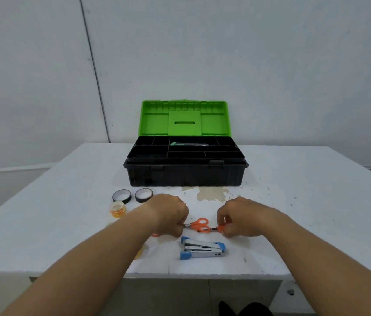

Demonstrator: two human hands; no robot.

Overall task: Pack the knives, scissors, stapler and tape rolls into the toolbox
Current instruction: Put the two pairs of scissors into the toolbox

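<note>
The toolbox [185,176] stands open at the table's middle, green lid [154,122] upright, black divided tray on top. A green knife [189,144] lies in a rear tray compartment. Orange-handled scissors [200,225] lie on the table between my hands. My left hand [168,213] pinches their blade end. My right hand [240,216] pinches a small orange and dark tool [218,228] touching the scissors' handles; whether it is a knife or a second pair of scissors is unclear. A silver stapler [202,249] with blue ends lies just in front. Two black tape rolls [122,196] [144,195] and a yellow roll [117,209] sit at the left.
A yellowish roll [139,252] and an orange bit [156,235] peek out from under my left forearm. The white table [305,213] has a worn brown patch in front of the toolbox. Its front edge is close to the stapler. A plain wall stands behind.
</note>
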